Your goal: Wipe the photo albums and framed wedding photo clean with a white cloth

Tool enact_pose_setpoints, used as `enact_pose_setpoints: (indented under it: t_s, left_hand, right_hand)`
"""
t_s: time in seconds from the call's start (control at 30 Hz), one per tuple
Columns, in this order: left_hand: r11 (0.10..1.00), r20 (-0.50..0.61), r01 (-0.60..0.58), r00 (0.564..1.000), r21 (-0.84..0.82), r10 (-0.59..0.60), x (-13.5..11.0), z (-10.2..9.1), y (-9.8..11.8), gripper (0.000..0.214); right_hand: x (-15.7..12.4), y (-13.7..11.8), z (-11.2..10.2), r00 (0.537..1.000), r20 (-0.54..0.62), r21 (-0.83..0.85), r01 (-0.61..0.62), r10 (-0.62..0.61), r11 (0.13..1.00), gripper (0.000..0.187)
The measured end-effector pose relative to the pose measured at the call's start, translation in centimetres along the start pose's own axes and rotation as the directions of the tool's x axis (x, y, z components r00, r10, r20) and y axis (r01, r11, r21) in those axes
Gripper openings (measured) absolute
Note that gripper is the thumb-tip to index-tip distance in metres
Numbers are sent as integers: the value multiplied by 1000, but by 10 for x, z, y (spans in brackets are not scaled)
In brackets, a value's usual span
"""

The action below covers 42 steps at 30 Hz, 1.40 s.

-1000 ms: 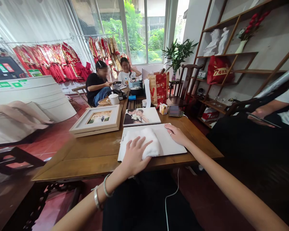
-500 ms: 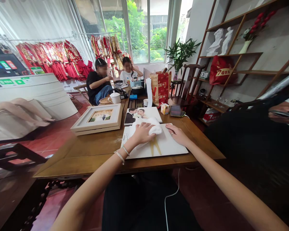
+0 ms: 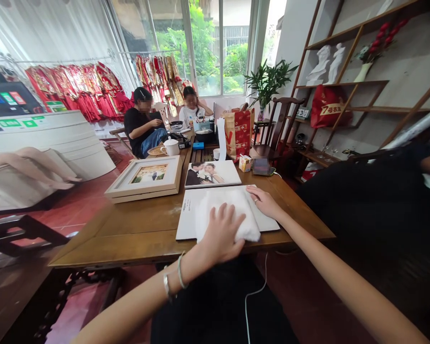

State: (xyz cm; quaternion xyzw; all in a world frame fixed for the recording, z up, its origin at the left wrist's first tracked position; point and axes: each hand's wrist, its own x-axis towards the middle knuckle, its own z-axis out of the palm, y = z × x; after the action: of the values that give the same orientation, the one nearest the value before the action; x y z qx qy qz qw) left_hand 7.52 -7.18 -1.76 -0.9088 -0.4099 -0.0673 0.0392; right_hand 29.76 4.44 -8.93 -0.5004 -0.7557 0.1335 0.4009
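My left hand (image 3: 222, 231), a bracelet and a bangle on its wrist, lies with spread fingers on a folded white cloth (image 3: 208, 203). The cloth covers the middle of a flat white photo panel (image 3: 189, 224) and reaches its front edge. Small dark print shows on the panel's left side; the part under the cloth is hidden. At the panel's right side rests my right hand (image 3: 265, 201), fingers stretched out over the surface near the back corner. Just behind lies a second panel with a wedding photo (image 3: 212, 173).
Stacked wooden picture frames (image 3: 145, 177) lie on the wooden table (image 3: 129, 234) at left. Behind are a white teapot (image 3: 170, 146), a paper bag (image 3: 239, 134), a small box (image 3: 245, 163) and a phone (image 3: 262, 166). Two people sit at the far end; another is at right.
My left hand has come toward me with the cloth, which now lies flatter over the panel's front and hides its gold marks. My right hand stays at the panel's edge.
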Motion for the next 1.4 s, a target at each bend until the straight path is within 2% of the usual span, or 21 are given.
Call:
enact_pose_setpoints:
  t_s: [0.1,0.2,0.4,0.57,0.7,0.8,0.97,1.27,1.4]
  left_hand:
    - [999,9,-33,999,-11,33,-21,-2,15,66]
    - [999,4,-31,999,-28,32,-21,-3,14,64]
    - [1000,6,13,1000,-2,-13,27,-5,-13,54]
    - [999,13,19,1000,34,-20,67,2,-31,51]
    - [998,4,47,999,42,-47,86,9,-38,50]
    - [997,-15,57,998,55,-56,90,12,-38,49]
    - [997,-37,36,999,71,-33,75,12,-26,51]
    - [998,16,-57,998,13,57,6,2,33,67]
    - [999,31,-49,998,3,49,5,0,36,64]
  right_hand:
    - [0,-1,-1,1000,11,-5,-1,1,1000,38]
    - [0,-2,-1,1000,7,14,-10,10,1000,38]
    - [0,1,-1,1000,-2,45,-10,10,999,36]
    - [1,-1,-2,1000,9,93,10,-11,996,37]
    - [0,-4,-5,999,32,123,31,-36,992,43]
    - [-1,-6,-5,999,30,131,30,-35,991,44]
    - [0,-8,-5,999,17,112,27,-29,993,38]
    - [0,3,-2,1000,-20,132,10,-7,991,35]
    - [0,5,-1,1000,-29,144,11,-7,990,34]
